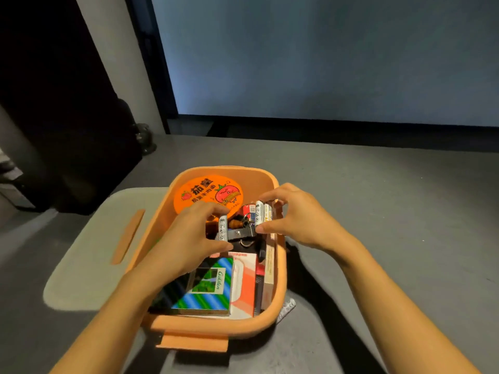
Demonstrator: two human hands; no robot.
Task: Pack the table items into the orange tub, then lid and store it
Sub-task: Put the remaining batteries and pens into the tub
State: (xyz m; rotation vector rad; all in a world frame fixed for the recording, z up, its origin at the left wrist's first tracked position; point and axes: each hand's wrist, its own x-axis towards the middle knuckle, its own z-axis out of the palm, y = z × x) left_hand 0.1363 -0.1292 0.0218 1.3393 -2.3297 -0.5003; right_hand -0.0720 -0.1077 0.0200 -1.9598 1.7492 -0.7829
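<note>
Head view, left to right. Grey lid [89, 252] lies flat on the counter [391, 211], right against the tub's left side; it's off and within reach for later.

Left hand [186, 238] is over the tub's middle, thumb and fingertips pinching one battery [222, 228].

Orange tub [281, 279] sits centre on the counter and is already well filled. Noodle cup [208, 195] is at the far end, with the green-striped box [208, 284] and red-white box [244, 282] at the near end.

Right hand [302, 220] is over the far right corner, pinching a pair of batteries [263, 213] side by side.

We read the step as seating the batteries. To do it well we'd lay them flat in the gap by the right wall, below the rim. Left on end, they'd likely stop the lid seating. We'd release low so they don't roll under the boxes.

Foil packet [288, 306] peeks out on the counter by the tub's near right corner. It looks unpacked, so we'd grab it before lidding.
</note>
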